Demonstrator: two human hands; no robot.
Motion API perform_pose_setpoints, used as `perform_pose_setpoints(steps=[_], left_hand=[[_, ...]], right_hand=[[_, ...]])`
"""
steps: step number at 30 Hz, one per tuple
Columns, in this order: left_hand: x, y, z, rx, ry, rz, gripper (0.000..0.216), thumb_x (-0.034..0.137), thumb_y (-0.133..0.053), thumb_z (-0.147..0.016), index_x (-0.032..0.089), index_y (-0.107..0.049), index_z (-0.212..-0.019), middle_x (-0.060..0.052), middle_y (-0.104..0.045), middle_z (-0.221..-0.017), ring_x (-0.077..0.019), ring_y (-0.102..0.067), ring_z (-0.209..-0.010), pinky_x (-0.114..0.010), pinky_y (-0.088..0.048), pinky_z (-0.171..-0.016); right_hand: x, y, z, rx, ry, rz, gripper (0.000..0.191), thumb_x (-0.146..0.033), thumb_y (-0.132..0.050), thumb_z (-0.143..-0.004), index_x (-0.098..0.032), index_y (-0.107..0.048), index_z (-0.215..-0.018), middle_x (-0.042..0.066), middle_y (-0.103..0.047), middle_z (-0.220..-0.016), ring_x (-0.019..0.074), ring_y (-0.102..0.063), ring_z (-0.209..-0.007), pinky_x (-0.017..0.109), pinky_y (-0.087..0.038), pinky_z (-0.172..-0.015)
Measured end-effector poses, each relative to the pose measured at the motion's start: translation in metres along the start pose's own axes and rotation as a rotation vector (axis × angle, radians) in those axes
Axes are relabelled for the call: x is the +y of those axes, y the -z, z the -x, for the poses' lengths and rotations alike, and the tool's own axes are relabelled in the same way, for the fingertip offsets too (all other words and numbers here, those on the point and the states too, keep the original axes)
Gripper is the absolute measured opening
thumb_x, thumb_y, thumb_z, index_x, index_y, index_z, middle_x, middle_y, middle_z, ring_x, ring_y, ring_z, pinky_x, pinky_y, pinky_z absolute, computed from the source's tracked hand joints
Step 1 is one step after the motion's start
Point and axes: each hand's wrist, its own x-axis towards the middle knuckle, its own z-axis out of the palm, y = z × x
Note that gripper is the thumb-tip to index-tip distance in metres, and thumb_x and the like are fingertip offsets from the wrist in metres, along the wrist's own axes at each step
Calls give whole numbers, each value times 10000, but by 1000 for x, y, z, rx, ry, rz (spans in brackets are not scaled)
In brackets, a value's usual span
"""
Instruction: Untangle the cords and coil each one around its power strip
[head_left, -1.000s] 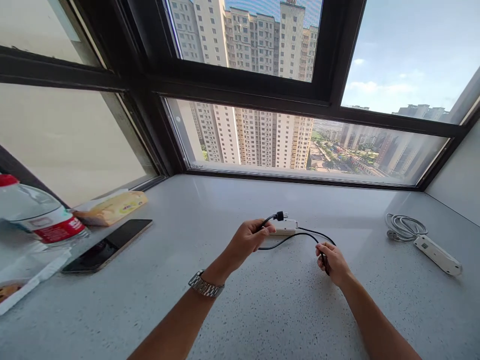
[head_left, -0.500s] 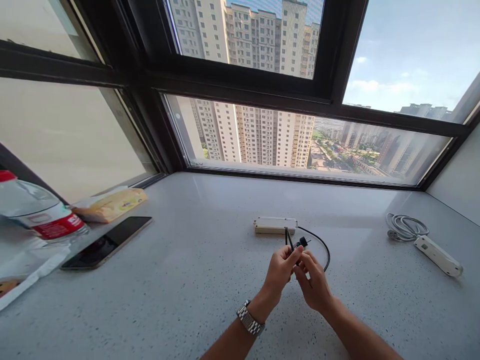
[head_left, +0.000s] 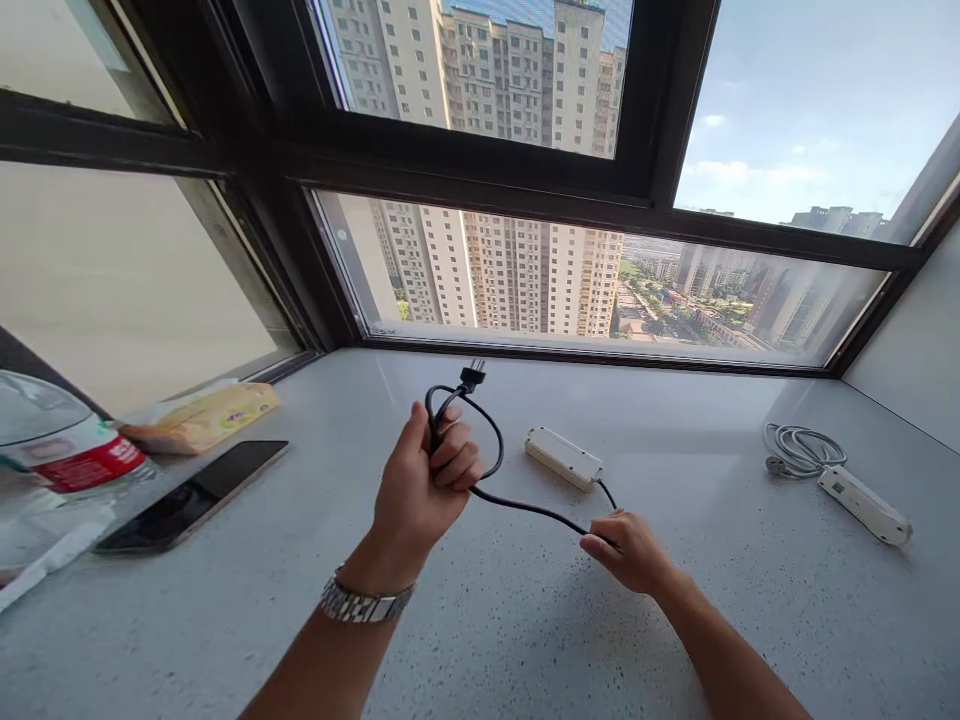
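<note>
My left hand (head_left: 427,480), raised above the counter with a metal watch on its wrist, is closed round loops of a black power cord (head_left: 525,508). The cord's black plug (head_left: 472,376) sticks up above that fist, prongs pointing away. My right hand (head_left: 626,550) pinches the same cord lower down, near the end that runs into a white power strip (head_left: 564,458). That strip lies at an angle on the counter, just beyond my right hand. One stretch of cord spans between my two hands.
A second white power strip (head_left: 865,503) with a coiled grey cord (head_left: 802,452) lies at the right. On the left are a phone (head_left: 193,495), a yellow tissue pack (head_left: 202,418) and a large bottle (head_left: 67,440) with a red label. Windows (head_left: 480,270) border the counter (head_left: 480,640).
My hands have moved apart: the left went up and left with cord loops and plug, the right slid a little right along the cord. The nearer white power strip has turned.
</note>
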Motion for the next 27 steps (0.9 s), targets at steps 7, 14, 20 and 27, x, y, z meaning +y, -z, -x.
perform_pose_setpoints(steps=[7, 14, 20, 27], left_hand=[[54, 18, -9, -7, -136, -157, 417, 240, -189, -982, 188, -434, -648, 87, -151, -424, -80, -64, -348, -200, -177, -332], [-22, 31, 9, -49, 58, -433, 291, 408, -700, -724, 160, -555, -776, 84, -398, -484, -35, -302, -384, -172, -270, -399], [-108, 21, 30, -178, 267, -523, 399, 510, -669, -701, 155, -533, -823, 105, -279, -503, -35, -176, -434, -178, -163, -408], [-151, 4, 26, -30, 210, -512, 471, 629, -588, -716, 181, -467, -794, 91, -291, -566, -47, -243, -464, -174, -229, -430]], right_hand=[[13, 11, -4, 136, -50, 134, 513, -527, -333, -926, -184, -435, -558, -39, -389, -508, 88, -303, -464, 230, -293, -604], [20, 2, -7, 605, -481, -164, 528, -640, -400, -824, -179, -540, -608, -23, -403, -470, 116, -341, -453, 236, -230, -454], [2, -4, -7, 809, -489, -492, 449, -622, -453, -807, -190, -489, -690, -57, -369, -534, 102, -318, -473, 222, -290, -440], [-37, -26, 3, 650, -204, -279, 329, -445, -361, -930, -194, -536, -1051, 49, -581, -875, 177, -525, -799, 301, -427, -710]])
